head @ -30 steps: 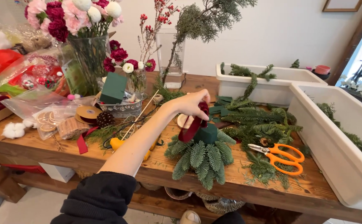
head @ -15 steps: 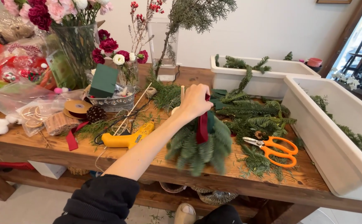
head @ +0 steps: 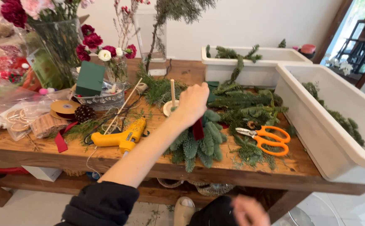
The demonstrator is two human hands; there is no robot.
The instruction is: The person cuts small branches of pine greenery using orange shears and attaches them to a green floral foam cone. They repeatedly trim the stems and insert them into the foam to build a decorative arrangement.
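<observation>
Blurred skin at the bottom edge is the right hand [head: 249, 210], hanging low below the table edge, too smeared to say whether its fingers are spread or curled, and holding nothing that shows. The left hand [head: 194, 102] reaches out across the wooden workbench [head: 119, 157], fingers pinched on a dark red ribbon [head: 198, 129] that hangs over a bundle of fir sprigs [head: 199, 144] at the near edge; held from above this way, the ribbon drapes straight down onto the greenery. Just left lies a yellow glue gun [head: 119, 137], nozzle turned toward the bundle, within easy reach. Orange-handled scissors [head: 266, 138] rest on loose cuttings to the right. Beyond the hand a small wooden candle holder [head: 172, 104] stands upright. Further left sit a pine cone [head: 85, 113], a spool of gold ribbon [head: 64, 107] and clear plastic bags [head: 23, 117] of craft bits. A dark green floral foam block [head: 90, 78] leans in a glass dish. At the back, white planter troughs [head: 316, 109] keep spare evergreen branches, and a glass vase [head: 57, 46] holds pink and red flowers.
</observation>
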